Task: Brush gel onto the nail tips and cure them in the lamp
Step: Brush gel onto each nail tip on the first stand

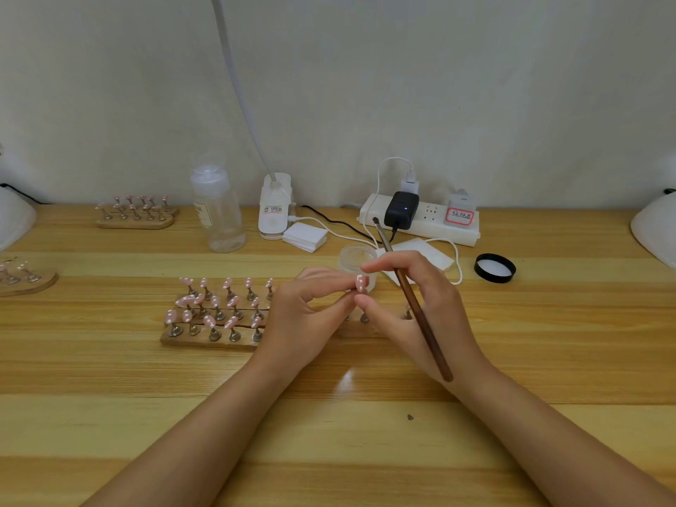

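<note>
A pink nail tip with white dots [360, 282] is pinched between the fingertips of my left hand [307, 316] and my right hand [413, 309], above the table. My right hand also holds a brown gel brush [420, 316], its dark bristle end pointing up and away. Just behind the tip stands an open frosted gel jar [357, 258]. Wooden holders [208, 340] with several dotted pink tips on metal stands lie left of my hands. Another holder [360, 329] is partly hidden under my hands. A white curing lamp [654, 232] shows at the right edge.
The jar's black lid [494, 267] lies to the right. A white power strip [420, 221] with plugs and cables, white wipes [305, 236], a clear bottle [217, 210] and a desk lamp base [275, 206] line the back. More tip holders [135, 214] sit far left.
</note>
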Available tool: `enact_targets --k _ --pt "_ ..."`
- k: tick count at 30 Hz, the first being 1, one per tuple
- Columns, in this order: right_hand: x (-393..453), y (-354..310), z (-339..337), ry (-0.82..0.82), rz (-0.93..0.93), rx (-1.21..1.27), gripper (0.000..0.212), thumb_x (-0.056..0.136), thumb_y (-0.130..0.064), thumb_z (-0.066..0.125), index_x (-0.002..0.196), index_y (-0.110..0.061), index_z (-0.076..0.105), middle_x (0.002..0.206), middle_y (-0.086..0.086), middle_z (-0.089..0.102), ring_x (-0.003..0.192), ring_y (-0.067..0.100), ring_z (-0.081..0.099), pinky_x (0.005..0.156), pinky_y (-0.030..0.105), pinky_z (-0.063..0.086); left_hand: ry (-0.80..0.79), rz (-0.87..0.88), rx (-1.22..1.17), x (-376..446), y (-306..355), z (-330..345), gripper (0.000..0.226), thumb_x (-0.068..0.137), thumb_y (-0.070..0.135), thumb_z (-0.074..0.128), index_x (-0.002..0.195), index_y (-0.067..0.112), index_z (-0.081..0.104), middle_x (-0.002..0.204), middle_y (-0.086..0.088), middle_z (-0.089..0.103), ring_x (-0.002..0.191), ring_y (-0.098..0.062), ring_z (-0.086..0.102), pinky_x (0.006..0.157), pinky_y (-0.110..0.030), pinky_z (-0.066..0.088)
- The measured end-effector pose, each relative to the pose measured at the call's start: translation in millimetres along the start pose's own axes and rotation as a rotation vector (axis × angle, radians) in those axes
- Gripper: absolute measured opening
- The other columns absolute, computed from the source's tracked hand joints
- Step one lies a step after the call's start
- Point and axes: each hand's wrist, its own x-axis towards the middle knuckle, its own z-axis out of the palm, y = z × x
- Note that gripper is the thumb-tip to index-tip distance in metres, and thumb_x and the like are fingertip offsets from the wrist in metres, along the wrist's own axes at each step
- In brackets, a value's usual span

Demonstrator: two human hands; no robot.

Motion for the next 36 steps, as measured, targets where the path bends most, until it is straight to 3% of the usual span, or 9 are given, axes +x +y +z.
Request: enact_targets --k 5,11,15,19,21,24,30,33,36 --pt "0 1 0 0.007 -0.006 0.026 0.024 0.074 -0.018 0.071 0.096 -0.015 0.062 0.094 -0.013 0.062 0.094 0.01 0.06 0.088 0.043 0.047 -0.02 0.007 -0.016 0 2 0 0.028 0.071 0.014 0.069 0.098 0.021 0.066 0.087 0.019 0.066 0.091 -0.001 0.06 0.084 -0.015 0.045" --pt "-1 5 0 0.011 -0.014 0.033 0.02 0.074 -0.015 0.069 0.093 -0.014 0.062 0.091 -0.007 0.064 0.091 0.004 0.057 0.083 0.019 0.044 -0.056 -0.011 -0.015 0 4 1 0.028 0.071 0.024 0.065 0.099 0.018 0.066 0.088 0.016 0.067 0.092 -0.002 0.06 0.085 -0.017 0.046" --pt "-1 6 1 0.029 0.037 0.08 0.029 0.078 -0.013 0.072 0.095 -0.027 0.054 0.09 -0.016 0.061 0.093 -0.005 0.055 0.075 0.007 0.041 -0.058 -0.041 -0.045 0 6 0 0.03 0.071 0.024 0.066 0.101 0.021 0.066 0.092 0.016 0.067 0.095 0.001 0.061 0.087 -0.017 0.045" --pt "1 10 -4 0.102 0.098 0.187 0.033 0.078 -0.013 0.072 0.097 -0.03 0.05 0.089 -0.013 0.064 0.092 -0.001 0.059 0.08 0.007 0.041 -0.079 -0.115 -0.024 0 4 0 0.035 0.072 0.017 0.072 0.106 0.02 0.066 0.104 0.012 0.066 0.102 0.002 0.058 0.086 -0.008 0.04" --pt "2 12 -7 0.103 0.105 0.192 0.034 0.078 -0.013 0.072 0.096 -0.032 0.05 0.088 -0.012 0.065 0.091 0.0 0.059 0.073 0.007 0.043 -0.101 -0.148 0.001 0 3 -1 0.039 0.072 0.017 0.073 0.11 0.023 0.062 0.106 0.013 0.065 0.101 0.006 0.055 0.085 -0.004 0.038" --pt "1 14 -11 0.061 0.135 0.192 0.033 0.079 -0.015 0.071 0.093 -0.036 0.051 0.087 -0.013 0.064 0.091 0.004 0.06 0.057 0.021 0.053 -0.144 -0.177 0.028 0 2 0 0.044 0.071 0.021 0.074 0.11 0.034 0.055 0.105 0.015 0.063 0.101 0.009 0.053 0.089 -0.004 0.036" --pt "-1 22 -18 -0.082 0.137 0.067 0.037 0.077 -0.009 0.072 0.088 -0.036 0.05 0.085 -0.014 0.062 0.089 -0.001 0.057 0.068 0.014 0.05 -0.23 -0.233 0.085 -1 -2 2 0.055 0.067 0.025 0.078 0.108 0.043 0.046 0.102 0.017 0.06 0.1 0.011 0.051 0.081 -0.001 0.035" --pt "-1 25 -21 -0.115 0.124 -0.005 0.039 0.076 -0.01 0.074 0.087 -0.038 0.049 0.083 -0.017 0.062 0.087 -0.001 0.056 0.071 0.004 0.041 -0.269 -0.249 0.13 -1 -5 2 0.058 0.067 0.029 0.078 0.111 0.043 0.043 0.1 0.02 0.059 0.1 0.011 0.049 0.079 0.002 0.032" --pt "-1 26 -22 -0.157 0.107 -0.027 0.038 0.076 -0.013 0.074 0.086 -0.04 0.049 0.084 -0.017 0.062 0.079 0.005 0.059 0.071 0.007 0.043 -0.3 -0.266 0.149 -2 -7 2 0.055 0.071 0.028 0.075 0.115 0.039 0.045 0.098 0.019 0.059 0.1 0.004 0.051 0.081 -0.004 0.036"
